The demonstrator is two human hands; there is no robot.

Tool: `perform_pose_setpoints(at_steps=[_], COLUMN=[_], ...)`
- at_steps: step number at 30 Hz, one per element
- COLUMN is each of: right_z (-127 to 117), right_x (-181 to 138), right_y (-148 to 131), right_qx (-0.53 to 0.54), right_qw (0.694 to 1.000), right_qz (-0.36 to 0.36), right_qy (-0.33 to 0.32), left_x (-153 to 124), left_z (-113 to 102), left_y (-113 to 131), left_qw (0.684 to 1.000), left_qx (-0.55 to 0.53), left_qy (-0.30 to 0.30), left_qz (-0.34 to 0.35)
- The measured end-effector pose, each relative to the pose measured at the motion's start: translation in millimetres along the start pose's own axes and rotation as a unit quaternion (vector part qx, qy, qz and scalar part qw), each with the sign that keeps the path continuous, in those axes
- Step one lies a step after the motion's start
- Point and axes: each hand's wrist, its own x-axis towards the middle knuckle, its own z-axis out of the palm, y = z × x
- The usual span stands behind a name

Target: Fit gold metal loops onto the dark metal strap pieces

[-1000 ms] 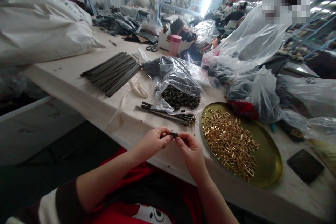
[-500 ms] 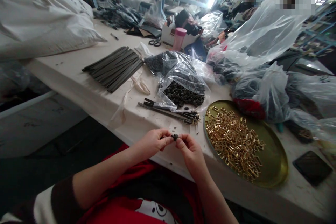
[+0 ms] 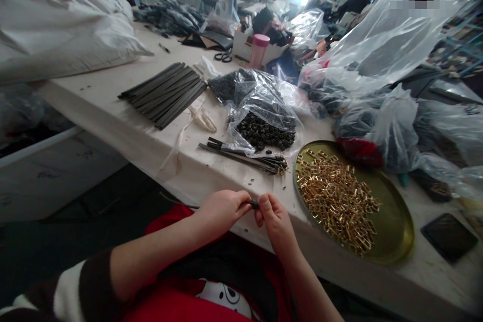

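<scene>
My left hand is closed on a thin dark strap, whose long end sticks out to the left behind my wrist. At its tip, between both hands, is a small dark loop-like piece; its exact form is too small to tell. My right hand pinches this piece between thumb and fingers. Both hands are over the table's front edge, nearly touching. Just beyond them lies a small bundle of dark straps with gold buckles at the right end. A round gold tray with many gold buckles is to the right.
A clear plastic bag spills small black pieces on the table. Dark strips are spread at the left, near a large white sack. Scissors, a pink-lidded jar and a dark flat object lie around.
My right hand has turned, its fingers now curled around the small dark piece. My left hand has rolled over, and the strap's long end now shows to its left.
</scene>
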Motion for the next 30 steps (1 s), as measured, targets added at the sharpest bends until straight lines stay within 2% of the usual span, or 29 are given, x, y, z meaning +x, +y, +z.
perform_pose_setpoints(at_steps=[4,8,11,17,23,26,30], right_z=[0.7,-2.3,-6.1,-9.8,-9.5,-9.7,-10.1], right_x=[4.5,2.2,-4.0,-12.1,-11.9,-11.2,-11.0], right_y=[0.5,4.8,6.7,7.2,9.5,11.2,12.8], right_qx=[0.047,0.09,0.099,0.08,0.016,0.042,0.097], right_qw=[0.997,0.993,0.994,0.996,0.996,0.997,0.995], right_qz=[0.053,0.073,0.048,-0.005,-0.091,-0.066,0.015], right_qy=[0.0,-0.007,-0.006,0.028,-0.003,-0.009,-0.017], left_x=[-2.9,-3.3,-2.0,1.1,2.1,1.2,0.3], left_z=[6.9,7.2,1.6,-6.4,-6.3,-7.0,-6.8], left_y=[4.8,5.2,5.1,5.4,3.9,2.5,-1.4], left_qw=[0.996,0.994,0.998,0.993,0.987,0.986,0.987], left_qx=[0.09,0.105,0.067,-0.093,-0.127,-0.132,-0.133], left_qy=[0.004,-0.005,-0.021,-0.066,-0.092,-0.094,-0.082], left_qz=[0.028,0.018,-0.007,-0.026,-0.024,-0.026,-0.029])
